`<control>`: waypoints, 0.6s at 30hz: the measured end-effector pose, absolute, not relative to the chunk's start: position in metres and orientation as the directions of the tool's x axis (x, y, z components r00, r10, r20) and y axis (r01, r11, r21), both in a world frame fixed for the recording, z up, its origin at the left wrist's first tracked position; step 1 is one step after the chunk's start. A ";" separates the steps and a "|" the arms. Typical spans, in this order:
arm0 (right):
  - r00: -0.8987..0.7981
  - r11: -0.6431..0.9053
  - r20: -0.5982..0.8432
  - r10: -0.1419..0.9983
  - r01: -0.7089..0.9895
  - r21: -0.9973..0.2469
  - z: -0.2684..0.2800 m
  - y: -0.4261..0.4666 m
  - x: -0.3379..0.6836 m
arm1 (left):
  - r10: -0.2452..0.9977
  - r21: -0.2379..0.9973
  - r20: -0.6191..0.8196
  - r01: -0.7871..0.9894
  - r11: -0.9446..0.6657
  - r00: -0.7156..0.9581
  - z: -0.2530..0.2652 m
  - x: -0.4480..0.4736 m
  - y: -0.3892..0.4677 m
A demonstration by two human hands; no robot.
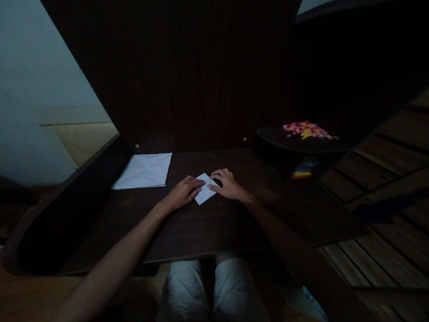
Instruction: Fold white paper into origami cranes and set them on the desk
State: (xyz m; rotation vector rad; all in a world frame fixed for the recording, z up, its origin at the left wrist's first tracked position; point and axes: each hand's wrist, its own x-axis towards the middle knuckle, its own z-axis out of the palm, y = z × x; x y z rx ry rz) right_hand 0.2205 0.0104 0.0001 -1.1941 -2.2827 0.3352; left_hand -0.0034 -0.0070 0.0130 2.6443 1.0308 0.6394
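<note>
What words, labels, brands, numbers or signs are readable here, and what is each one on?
None that I can read.
Folded paper: no lettering visible, just a thin line or crease.
White sheets: creases, no lettering visible.
Dark item with a yellow-orange edge, under the shelf: too small and dark to tell whether it carries any text.

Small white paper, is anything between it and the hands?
Nothing visible: the left hand and right hand both touch the small white paper. The larger white paper lies farther left, out of the way.
</note>
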 end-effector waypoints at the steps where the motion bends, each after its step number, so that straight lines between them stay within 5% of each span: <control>1: -0.454 0.572 0.349 0.820 0.678 -0.461 0.000 0.010 0.220 | 0.679 0.356 0.313 0.581 -0.732 0.664 0.013 -0.003 -0.007; 10: -0.448 0.615 0.421 0.788 0.593 -0.519 -0.002 0.015 0.222 | 0.647 0.328 0.356 0.558 -0.762 0.674 0.014 -0.002 -0.008; 18: -0.385 0.530 0.382 0.840 0.432 -0.730 0.004 0.015 0.222 | 0.680 0.323 0.364 0.599 -0.733 0.636 0.014 -0.002 -0.007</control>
